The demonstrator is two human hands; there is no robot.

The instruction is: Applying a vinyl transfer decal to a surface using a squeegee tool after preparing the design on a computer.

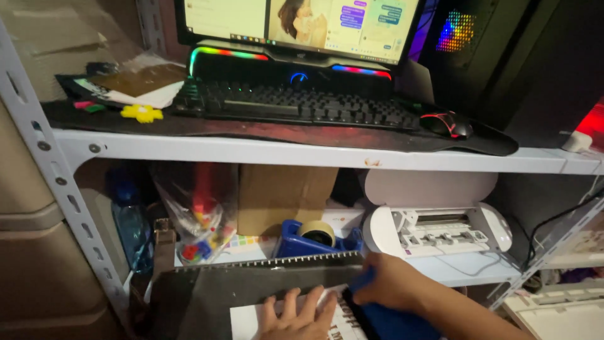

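My left hand (296, 318) lies flat, fingers spread, on a white sheet (246, 321) under the long black blade bar of a paper trimmer (264, 277) at the bottom of the view. My right hand (393, 286) is closed around the trimmer's blue handle (387, 321) at the right end of the bar. The bar has a toothed, ruled edge along its top.
A white metal shelf rack (302, 153) carries a black keyboard (296, 104), a mouse (448, 124), a lit monitor (296, 22) and a computer tower (503, 56). Below stand a white cutting machine (440, 230), a blue tape dispenser (314, 239), a cardboard box (283, 195), a bag of toys (195, 214) and a bottle (129, 220).
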